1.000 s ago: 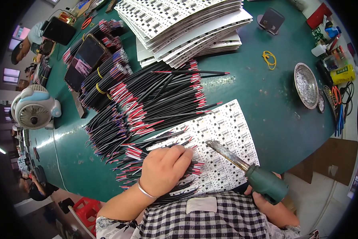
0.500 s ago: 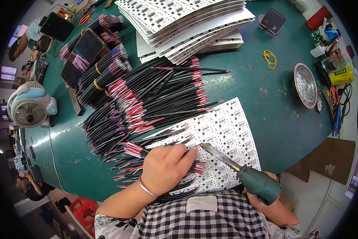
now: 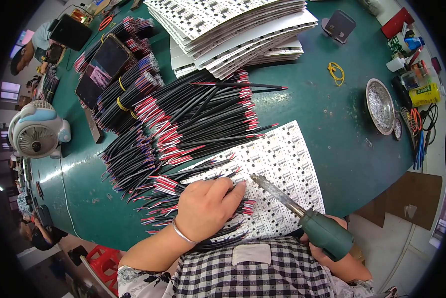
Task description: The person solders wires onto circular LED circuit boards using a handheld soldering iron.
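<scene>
My right hand [image 3: 312, 246] grips a soldering iron [image 3: 327, 233] by its thick dark green handle. The iron's metal tip [image 3: 255, 177] hangs over a white circuit board sheet [image 3: 295, 169] covered with small black parts, just right of my left fingertips. Bent low on the sheet, my left hand [image 3: 203, 206] has thumb and forefinger pinched together around a black wire; its held end is mostly hidden by the fingers. Black wires [image 3: 168, 187] with red and white ends lie under and beside this hand, several of them reaching across the board.
Wire bundles [image 3: 208, 116] and a phone [image 3: 111, 57] lie at the left, near a small fan [image 3: 37, 134]. Board sheets [image 3: 248, 37] are stacked at the back. To the right are a metal bowl [image 3: 379, 107], a yellow wire loop [image 3: 335, 73] and a phone stand [image 3: 339, 26].
The soldering iron has shifted slightly right and toward me, its tip moving away from my left fingertips. My left hand has stayed nearly still.
</scene>
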`<action>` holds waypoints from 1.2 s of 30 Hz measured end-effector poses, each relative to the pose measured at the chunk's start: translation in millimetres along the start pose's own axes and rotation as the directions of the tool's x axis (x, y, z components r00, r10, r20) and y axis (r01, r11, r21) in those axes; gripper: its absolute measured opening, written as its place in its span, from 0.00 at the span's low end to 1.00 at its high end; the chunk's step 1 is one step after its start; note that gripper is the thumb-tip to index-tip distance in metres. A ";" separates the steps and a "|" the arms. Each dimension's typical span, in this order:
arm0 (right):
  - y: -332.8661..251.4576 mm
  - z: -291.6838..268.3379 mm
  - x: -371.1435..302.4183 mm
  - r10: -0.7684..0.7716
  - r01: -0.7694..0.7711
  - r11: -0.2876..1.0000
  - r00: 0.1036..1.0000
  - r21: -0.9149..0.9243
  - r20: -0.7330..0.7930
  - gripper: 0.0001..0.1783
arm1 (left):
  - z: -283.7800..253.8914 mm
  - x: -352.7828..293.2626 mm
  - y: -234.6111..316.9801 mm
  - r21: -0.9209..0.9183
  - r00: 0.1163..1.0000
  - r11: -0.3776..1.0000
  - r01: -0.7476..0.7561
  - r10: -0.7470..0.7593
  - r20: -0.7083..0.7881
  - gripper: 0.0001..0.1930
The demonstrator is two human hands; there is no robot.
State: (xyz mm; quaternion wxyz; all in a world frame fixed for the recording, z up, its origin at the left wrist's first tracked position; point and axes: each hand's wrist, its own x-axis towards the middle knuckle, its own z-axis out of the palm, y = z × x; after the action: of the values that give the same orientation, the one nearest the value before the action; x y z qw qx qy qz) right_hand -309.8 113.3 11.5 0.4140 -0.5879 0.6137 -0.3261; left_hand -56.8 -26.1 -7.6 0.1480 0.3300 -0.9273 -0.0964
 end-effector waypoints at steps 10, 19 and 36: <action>9.2 -3.4 -2.3 -0.242 0.240 0.949 0.970 -0.203 0.015 0.12 | -0.4 -0.6 -1.6 -0.022 1.000 1.000 -0.002 0.002 -0.009 0.18; 16.4 -0.4 -15.0 -0.155 0.162 0.951 0.987 -0.264 0.045 0.10 | 0.5 -1.0 -4.2 -0.005 1.000 1.000 -0.027 0.027 -0.005 0.12; 6.2 -4.3 -4.6 -0.194 0.197 0.964 0.980 -0.179 0.037 0.11 | 0.4 0.6 -3.7 -0.057 1.000 0.998 0.002 -0.003 -0.013 0.16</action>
State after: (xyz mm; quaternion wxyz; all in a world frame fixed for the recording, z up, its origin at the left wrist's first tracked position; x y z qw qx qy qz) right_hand -316.5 118.1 8.5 0.3302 -0.6840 0.5760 -0.3023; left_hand -55.3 -29.3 -8.9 0.1634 0.3272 -0.9228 -0.1210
